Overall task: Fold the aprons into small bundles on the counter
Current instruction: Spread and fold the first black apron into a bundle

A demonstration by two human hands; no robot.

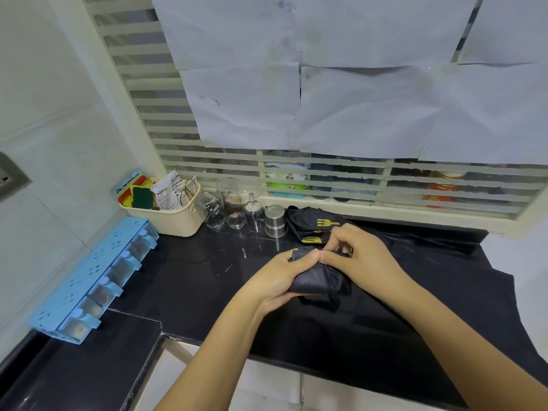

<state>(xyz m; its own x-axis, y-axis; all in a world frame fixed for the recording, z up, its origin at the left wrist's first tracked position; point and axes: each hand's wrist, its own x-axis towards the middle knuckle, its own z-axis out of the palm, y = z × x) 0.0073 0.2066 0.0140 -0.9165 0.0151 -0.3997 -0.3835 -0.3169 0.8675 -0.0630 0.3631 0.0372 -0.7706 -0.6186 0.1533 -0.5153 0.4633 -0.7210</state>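
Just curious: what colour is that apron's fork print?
Yellow fork print on black apron; head view.

White tiled wall point(50, 108) left; slatted window point(154, 114) behind, covered with paper sheets point(355, 99); grey socket point(10, 176) on wall.

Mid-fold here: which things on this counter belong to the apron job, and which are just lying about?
Job: black bundle, gripped by left hand and pinched by right hand; yellow-printed apron; spread black cloth; counter.
Lying about: cream basket; glasses; steel cup; blue spice rack.
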